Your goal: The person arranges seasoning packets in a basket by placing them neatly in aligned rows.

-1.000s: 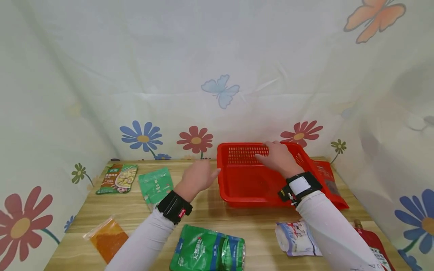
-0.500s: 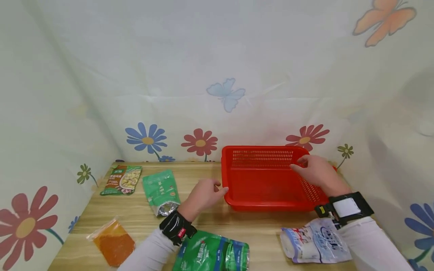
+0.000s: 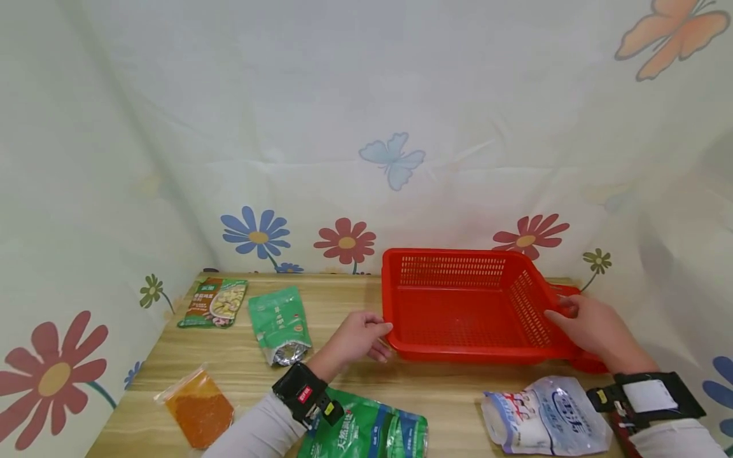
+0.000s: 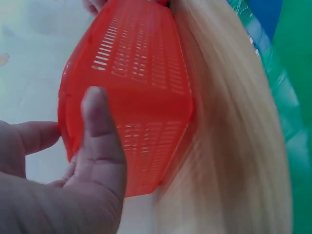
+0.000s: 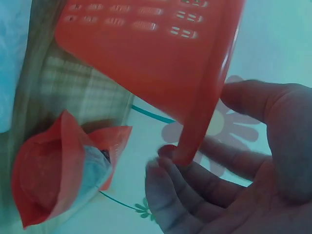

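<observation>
A red plastic basket (image 3: 458, 353) with slotted sides stands at the back right of the table, nothing inside it. At its left rim, my left hand (image 3: 357, 337) has the thumb on top and the other fingers lower down. The left wrist view shows this hand (image 4: 87, 170) with digits on both sides of the rim. My right hand (image 3: 598, 327) holds the opposite rim. In the right wrist view, the thumb of that hand (image 5: 234, 161) lies against the rim and its fingers curl beneath. A red pouch (image 5: 44, 175) lies below this end, mostly hidden by basket and hand in the head view.
In front lie a large green pouch (image 3: 349, 426) and a white-and-blue pouch (image 3: 572, 413). To the left are a smaller green pouch (image 3: 280, 321), a brown-and-green food packet (image 3: 214, 302) and a clear bag of orange contents (image 3: 197, 407). A flowered curtain (image 3: 309, 140) surrounds the table.
My right hand has come from over the basket's far side to its right rim. My left hand has moved slightly nearer to me, onto the left rim. The view has shifted a little left.
</observation>
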### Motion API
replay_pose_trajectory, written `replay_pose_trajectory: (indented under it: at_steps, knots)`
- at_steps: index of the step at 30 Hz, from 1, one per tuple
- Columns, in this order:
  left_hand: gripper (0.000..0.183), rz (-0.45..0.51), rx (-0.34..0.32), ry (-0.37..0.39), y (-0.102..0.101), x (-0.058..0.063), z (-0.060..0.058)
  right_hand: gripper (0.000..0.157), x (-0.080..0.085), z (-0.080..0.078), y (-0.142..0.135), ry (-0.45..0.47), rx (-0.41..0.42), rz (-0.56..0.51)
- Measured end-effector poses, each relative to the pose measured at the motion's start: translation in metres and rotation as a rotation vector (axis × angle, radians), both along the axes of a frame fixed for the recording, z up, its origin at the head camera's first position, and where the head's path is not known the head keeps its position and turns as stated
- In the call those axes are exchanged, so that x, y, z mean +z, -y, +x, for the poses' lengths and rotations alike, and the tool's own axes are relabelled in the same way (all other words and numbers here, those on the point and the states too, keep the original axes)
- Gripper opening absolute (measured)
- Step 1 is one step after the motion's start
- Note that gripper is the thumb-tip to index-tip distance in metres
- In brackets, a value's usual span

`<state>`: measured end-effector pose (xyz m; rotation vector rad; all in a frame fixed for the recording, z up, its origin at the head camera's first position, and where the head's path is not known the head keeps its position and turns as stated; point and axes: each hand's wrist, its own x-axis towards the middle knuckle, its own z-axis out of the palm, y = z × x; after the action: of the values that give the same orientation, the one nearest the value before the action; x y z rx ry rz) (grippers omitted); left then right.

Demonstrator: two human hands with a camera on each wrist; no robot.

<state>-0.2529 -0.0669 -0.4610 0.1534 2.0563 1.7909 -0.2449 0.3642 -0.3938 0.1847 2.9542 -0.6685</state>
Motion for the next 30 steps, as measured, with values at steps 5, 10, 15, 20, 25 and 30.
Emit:
replay_pose_trajectory:
  at_steps: [5, 10, 15, 20, 25, 30]
  knots:
    - [0.034, 0.114, 0.003, 0.052, -0.001, -0.006, 0.001, 0.072, -0.003, 0.000, -0.011, 0.066, -0.013, -0.045]
    - [0.036, 0.169, 0.011, 0.082, -0.001, -0.004, 0.004, 0.064, -0.007, -0.001, -0.018, 0.103, -0.016, -0.077]
    - [0.034, 0.164, 0.030, 0.078, 0.002, -0.004, 0.003, 0.066, -0.010, -0.002, -0.019, 0.130, -0.029, -0.150]
    - [0.033, 0.160, 0.031, 0.050, 0.008, -0.006, 0.002, 0.067, -0.009, -0.003, -0.019, 0.135, -0.022, -0.175]
    - [0.027, 0.180, 0.035, 0.016, 0.016, -0.006, 0.002, 0.068, -0.013, -0.003, -0.012, 0.128, -0.023, -0.178]
    - [0.027, 0.160, 0.065, -0.019, 0.027, -0.004, 0.003, 0.068, -0.019, -0.003, -0.001, 0.106, -0.006, -0.196]
